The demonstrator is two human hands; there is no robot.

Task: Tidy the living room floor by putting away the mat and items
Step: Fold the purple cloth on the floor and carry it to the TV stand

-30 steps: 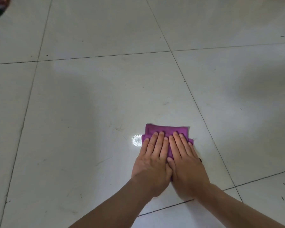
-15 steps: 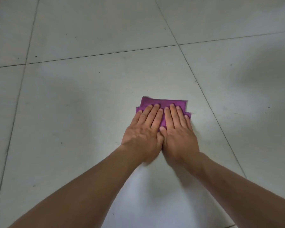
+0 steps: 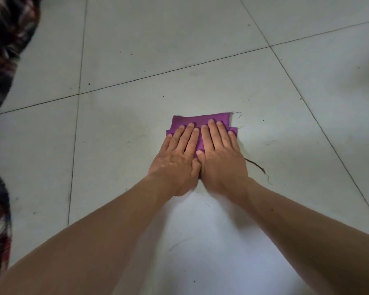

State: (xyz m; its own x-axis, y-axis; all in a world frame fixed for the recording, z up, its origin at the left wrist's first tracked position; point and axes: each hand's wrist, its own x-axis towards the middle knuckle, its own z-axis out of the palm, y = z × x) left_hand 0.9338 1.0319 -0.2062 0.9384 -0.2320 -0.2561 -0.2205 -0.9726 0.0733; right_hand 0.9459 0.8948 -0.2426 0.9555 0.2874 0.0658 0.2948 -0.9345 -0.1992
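A small folded purple cloth lies flat on the pale tiled floor in the middle of the view. My left hand presses on its left half with straight fingers. My right hand lies flat beside it on the right half, thumbs touching. Most of the cloth is hidden under my palms; only its far edge and side corners show. A dark loose thread trails from under my right hand.
A dark plaid fabric runs down the left edge of the view. Dark grout lines cross the tiles, and small specks dot the floor. A short curled thread lies at the cloth's far right corner.
Both hands have slid the cloth farther away across the floor, arms stretching out. The view swung right-to-left, bringing the plaid fabric in at the left.
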